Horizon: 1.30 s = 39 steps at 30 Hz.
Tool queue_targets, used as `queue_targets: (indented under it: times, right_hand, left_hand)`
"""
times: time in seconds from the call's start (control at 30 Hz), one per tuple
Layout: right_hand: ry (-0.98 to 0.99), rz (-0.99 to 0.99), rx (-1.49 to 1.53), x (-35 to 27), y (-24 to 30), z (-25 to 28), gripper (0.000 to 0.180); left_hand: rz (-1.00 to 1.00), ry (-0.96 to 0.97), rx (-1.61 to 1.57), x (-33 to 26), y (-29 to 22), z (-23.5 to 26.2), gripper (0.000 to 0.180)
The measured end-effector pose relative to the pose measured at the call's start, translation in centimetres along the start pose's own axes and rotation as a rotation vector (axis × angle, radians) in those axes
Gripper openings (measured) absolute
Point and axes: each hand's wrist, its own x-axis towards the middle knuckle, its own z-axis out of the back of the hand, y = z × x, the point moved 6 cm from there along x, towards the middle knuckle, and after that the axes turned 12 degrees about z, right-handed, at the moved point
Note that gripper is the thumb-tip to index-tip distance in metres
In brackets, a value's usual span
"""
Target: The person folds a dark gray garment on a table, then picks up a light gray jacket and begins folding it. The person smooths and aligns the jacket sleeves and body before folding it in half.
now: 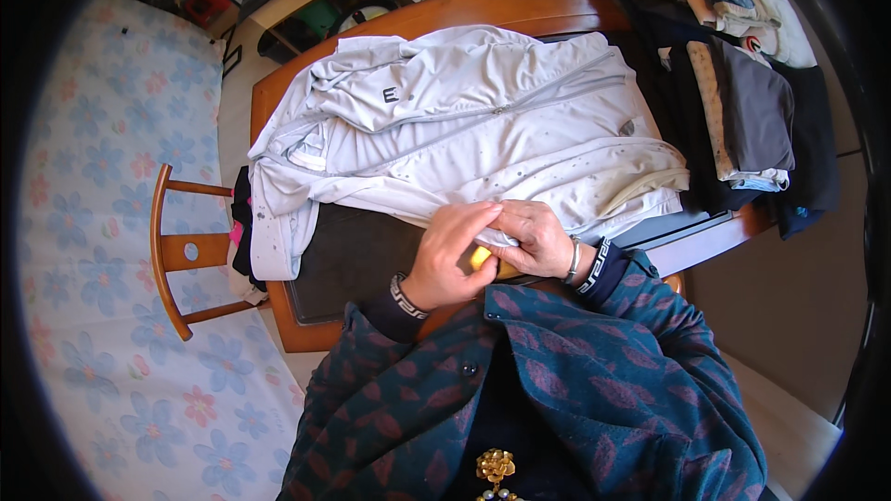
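- The white zip-front jacket (464, 130) lay spread flat across the counter (520, 5), zipped shut, collar toward the left, speckled with small dark spots.
- A small yellow object (480, 258), mostly hidden, sat at the jacket's near hem.

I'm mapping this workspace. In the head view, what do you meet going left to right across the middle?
Flowered bedsheet → wooden chair → white zip jacket on the wooden table → stack of folded clothes.
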Motion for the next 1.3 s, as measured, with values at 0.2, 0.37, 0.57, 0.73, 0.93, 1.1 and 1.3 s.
queue_targets:
  times: [0.2, 0.37, 0.57, 0.73, 0.93, 1.1, 1.3]
  right_hand:
    - [0.138, -0.065, -0.025, 0.4, 0.4, -0.1, 0.029]
    - [0.176, -0.113, -0.102, 0.8, 1.2, 0.0, 0.041]
    - [0.308, -0.132, -0.364, -0.6, 1.7, 0.9, 0.060]
    - [0.218, -0.151, -0.603, -1.6, 0.1, 4.5, 0.040]
    - [0.155, -0.257, -0.898, -3.5, -1.4, 11.7, 0.029]
    - [0.056, -0.351, -1.032, -5.4, -1.4, 17.3, 0.024]
    - [0.011, -0.364, -1.137, -5.6, -0.2, 20.7, 0.023]
  left_hand:
    - [0.176, -0.082, -0.037, -0.2, 1.7, -0.1, 0.044]
    - [0.201, -0.103, -0.033, -0.4, 2.9, 0.2, 0.039]
    - [0.208, -0.094, 0.000, -0.5, 2.9, 0.6, 0.038]
    - [0.231, -0.179, -0.003, -0.9, 3.0, 1.6, 0.027]
    - [0.277, -0.330, -0.104, -1.2, 3.9, 2.6, 0.021]
    - [0.327, -0.327, -0.142, -1.5, 4.6, 2.5, 0.020]
    - [0.335, -0.350, -0.192, -1.6, 5.1, 2.6, 0.020]
